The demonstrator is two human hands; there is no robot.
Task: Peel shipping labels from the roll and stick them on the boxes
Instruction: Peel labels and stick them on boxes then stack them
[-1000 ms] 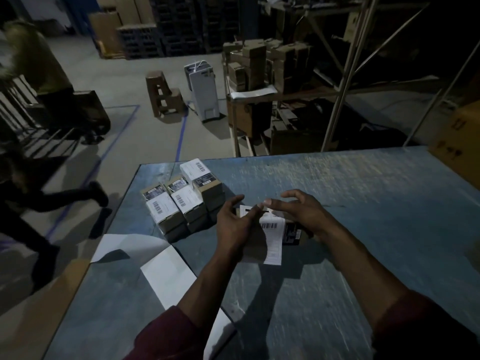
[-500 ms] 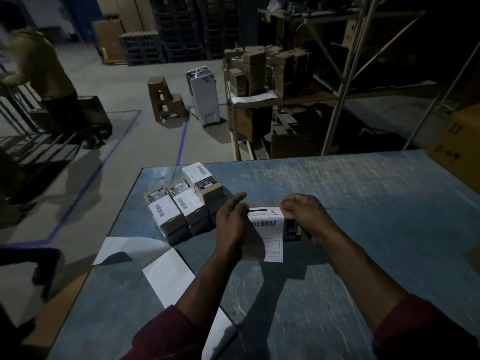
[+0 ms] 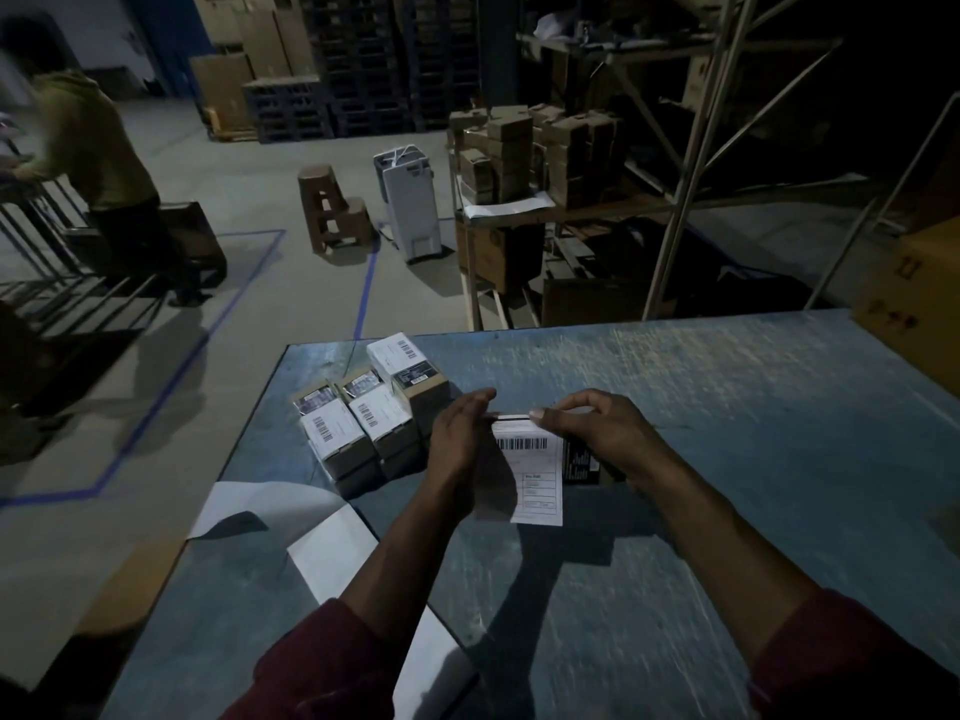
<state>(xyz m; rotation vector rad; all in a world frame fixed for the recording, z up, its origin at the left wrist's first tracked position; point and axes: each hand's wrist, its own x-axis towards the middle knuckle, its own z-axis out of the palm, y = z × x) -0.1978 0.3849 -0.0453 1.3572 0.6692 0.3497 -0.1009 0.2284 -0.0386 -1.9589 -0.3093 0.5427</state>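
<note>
White label (image 3: 535,472), long axis toward viewer

Left hand (image 3: 460,439) flat against box side, right hand (image 3: 597,433) pinching shipping label (image 3: 535,467) top edge over small box (image 3: 582,462); labelled boxes (image 3: 363,423) clustered just left on blue table (image 3: 727,407).

A worn blue table (image 3: 727,459) fills the near scene. A cluster of small labelled boxes (image 3: 371,426) sits at its far left corner. White label backing strip (image 3: 332,558) trails along the near left edge. A large cardboard carton (image 3: 919,304) rests at far right.
</note>
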